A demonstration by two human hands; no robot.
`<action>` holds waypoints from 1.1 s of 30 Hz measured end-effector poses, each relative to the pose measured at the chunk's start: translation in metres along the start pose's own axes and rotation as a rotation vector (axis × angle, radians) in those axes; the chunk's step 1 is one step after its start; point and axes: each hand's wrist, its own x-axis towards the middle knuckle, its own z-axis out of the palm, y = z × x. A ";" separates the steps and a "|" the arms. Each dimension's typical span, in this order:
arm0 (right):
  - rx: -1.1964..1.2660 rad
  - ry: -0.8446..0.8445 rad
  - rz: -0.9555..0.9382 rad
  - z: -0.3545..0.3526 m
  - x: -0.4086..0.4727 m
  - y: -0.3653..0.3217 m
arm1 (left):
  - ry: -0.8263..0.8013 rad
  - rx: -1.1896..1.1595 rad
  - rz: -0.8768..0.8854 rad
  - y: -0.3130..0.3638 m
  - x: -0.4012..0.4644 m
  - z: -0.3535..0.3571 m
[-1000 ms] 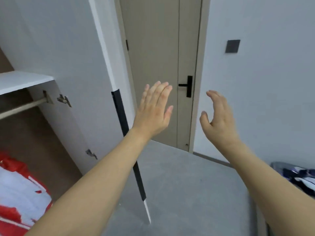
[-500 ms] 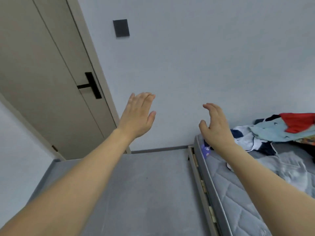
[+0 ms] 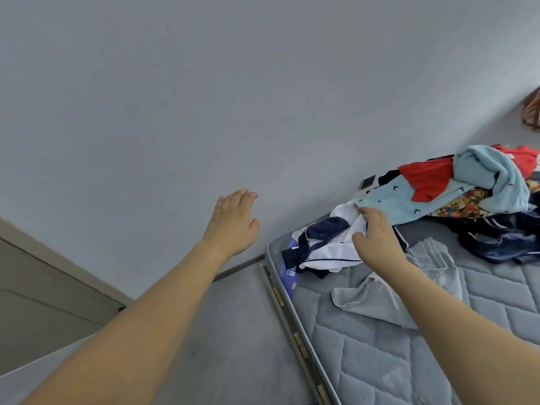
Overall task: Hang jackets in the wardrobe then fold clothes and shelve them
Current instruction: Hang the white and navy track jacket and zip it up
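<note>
My right hand [image 3: 377,235], fingers loosely spread and holding nothing, is reaching onto the white-and-navy garment [image 3: 321,247] at the mattress [image 3: 380,361] corner, two o'clock; my left hand [image 3: 233,220] is hovering open. Fetching the next piece, likely; next, fingers closing on fabric.

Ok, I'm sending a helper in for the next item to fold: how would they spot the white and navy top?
Start at the grey quilted mattress and go to its corner by the wall. The white and navy top lies crumpled there, under the right hand. It is the one white garment with navy trim, nearer that corner than the light blue top.
</note>
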 end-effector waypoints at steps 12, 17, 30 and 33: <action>0.044 -0.204 0.482 0.209 0.172 0.235 | -0.710 -0.198 -0.036 0.025 0.153 0.386; 0.330 0.103 1.056 0.263 0.220 0.303 | -0.837 -0.214 -0.055 0.042 0.151 0.487; 0.542 -0.130 0.993 0.256 0.226 0.234 | -1.203 -0.515 -0.223 -0.042 0.180 0.408; 0.564 -0.281 0.891 0.241 0.189 0.221 | -0.750 -0.639 -0.489 -0.043 0.221 0.450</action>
